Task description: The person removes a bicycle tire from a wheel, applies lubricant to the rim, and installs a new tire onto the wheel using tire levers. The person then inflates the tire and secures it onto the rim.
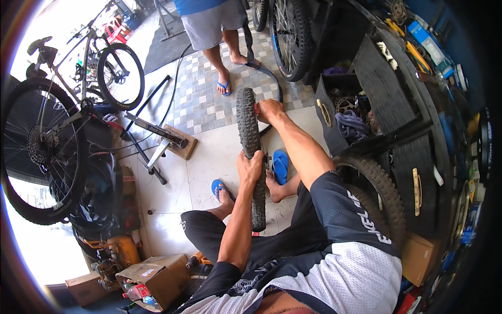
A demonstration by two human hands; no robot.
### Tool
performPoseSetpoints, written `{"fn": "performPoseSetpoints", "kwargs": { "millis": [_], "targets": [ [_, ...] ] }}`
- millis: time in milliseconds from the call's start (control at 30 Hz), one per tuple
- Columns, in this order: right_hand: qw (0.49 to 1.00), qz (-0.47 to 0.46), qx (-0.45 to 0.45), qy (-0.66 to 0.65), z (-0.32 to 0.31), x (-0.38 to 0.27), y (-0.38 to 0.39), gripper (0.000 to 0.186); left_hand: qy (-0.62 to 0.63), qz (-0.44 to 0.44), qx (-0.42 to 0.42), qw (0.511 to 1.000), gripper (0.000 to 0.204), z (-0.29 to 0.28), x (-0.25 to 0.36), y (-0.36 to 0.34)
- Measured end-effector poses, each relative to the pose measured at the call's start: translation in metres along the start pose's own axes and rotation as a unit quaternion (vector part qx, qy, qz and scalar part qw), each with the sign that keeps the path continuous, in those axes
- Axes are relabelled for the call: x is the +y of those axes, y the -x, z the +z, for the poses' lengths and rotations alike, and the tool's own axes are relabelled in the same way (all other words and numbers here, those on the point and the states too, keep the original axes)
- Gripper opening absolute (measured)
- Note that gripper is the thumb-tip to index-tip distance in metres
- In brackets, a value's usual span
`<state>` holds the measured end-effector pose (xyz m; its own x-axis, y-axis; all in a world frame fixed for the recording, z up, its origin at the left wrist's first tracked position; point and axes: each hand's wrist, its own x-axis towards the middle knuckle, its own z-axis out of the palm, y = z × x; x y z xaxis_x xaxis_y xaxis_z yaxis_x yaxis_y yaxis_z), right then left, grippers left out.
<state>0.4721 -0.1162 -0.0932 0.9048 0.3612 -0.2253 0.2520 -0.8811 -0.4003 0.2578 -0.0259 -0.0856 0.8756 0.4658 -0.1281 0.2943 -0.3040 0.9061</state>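
A bicycle wheel with a black knobby tyre (246,116) stands upright between my legs, seen nearly edge-on. My left hand (250,166) is closed round the near part of the tyre, thumb on top. At the far right side of the tyre, my right hand (271,112) is closed against the rim. A small bit of something red (257,108) shows between its fingers and the tyre; its kind cannot be made out. The wheel's hub and spokes are mostly hidden by the tyre and my right arm.
Left, a bicycle (83,102) is held by a repair stand (157,133). Ahead stands another person (212,26) in blue sandals, near a black hose (272,78). Right, an open drawer (334,125) holds parts and rags. A loose tyre (384,183) leans by my right side; a cardboard box (162,280) sits lower left.
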Motion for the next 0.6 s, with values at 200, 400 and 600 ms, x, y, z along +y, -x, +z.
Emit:
{"fn": "performPoseSetpoints", "kwargs": {
  "millis": [200, 400, 600],
  "targets": [
    [0.999, -0.048, -0.014, 0.002, 0.008, 0.002, -0.014, 0.037, -0.024, -0.007, 0.022, 0.999, 0.034, 0.000, 0.004, 0.000],
    [0.999, 0.029, -0.001, 0.039, 0.028, 0.038, -0.049, 0.032, 0.028, 0.004, -0.060, 0.998, 0.034, 0.010, -0.001, 0.016],
    [1.000, 0.025, 0.017, -0.009, 0.032, 0.060, -0.030, 0.019, 0.030, -0.036, -0.076, 0.996, 0.028, -0.005, -0.009, 0.063]
  ]
}}
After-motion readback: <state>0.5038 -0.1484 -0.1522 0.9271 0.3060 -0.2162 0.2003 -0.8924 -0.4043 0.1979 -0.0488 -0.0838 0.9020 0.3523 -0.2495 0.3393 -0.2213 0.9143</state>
